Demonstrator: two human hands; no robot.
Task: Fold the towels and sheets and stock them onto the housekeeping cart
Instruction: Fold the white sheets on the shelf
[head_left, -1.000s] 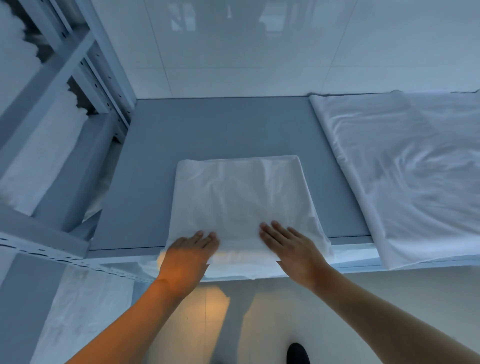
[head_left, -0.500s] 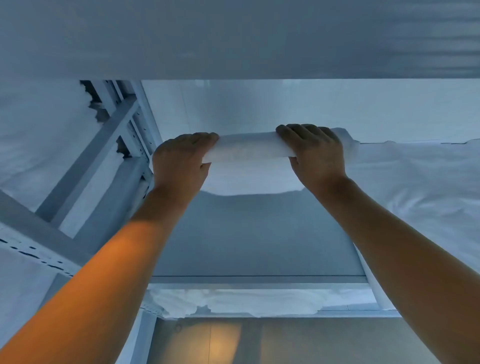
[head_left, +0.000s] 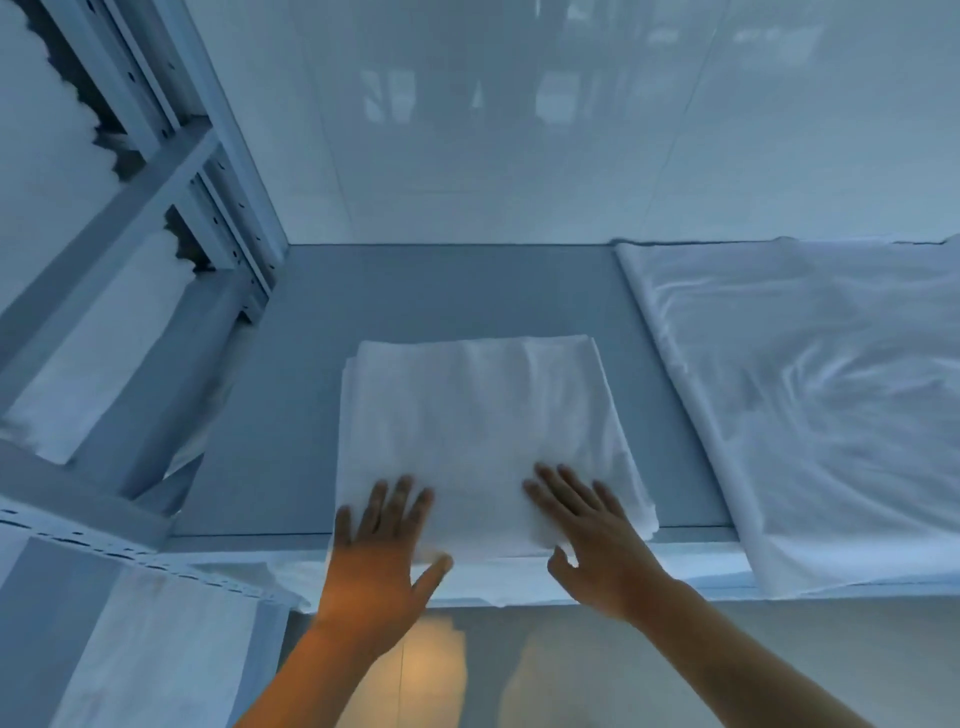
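A folded white sheet (head_left: 478, 426) lies flat on the grey shelf surface (head_left: 291, 415), its near edge reaching the shelf's front lip. My left hand (head_left: 384, 545) rests palm down on the sheet's near left corner, fingers spread. My right hand (head_left: 587, 530) lies flat on the near right part, thumb hanging over the front edge. Neither hand grips the cloth.
A larger white sheet (head_left: 810, 405) is spread over the right side of the same shelf and hangs over its front. A metal rack (head_left: 171, 171) with white linen (head_left: 57, 156) stands at left. A glossy white wall (head_left: 519, 130) closes the back. More white fabric (head_left: 156, 654) lies lower left.
Half a second ago both hands held the folded sheet lifted up near a higher shelf. Now it lies flat on the grey shelf again with both palms on its near edge.
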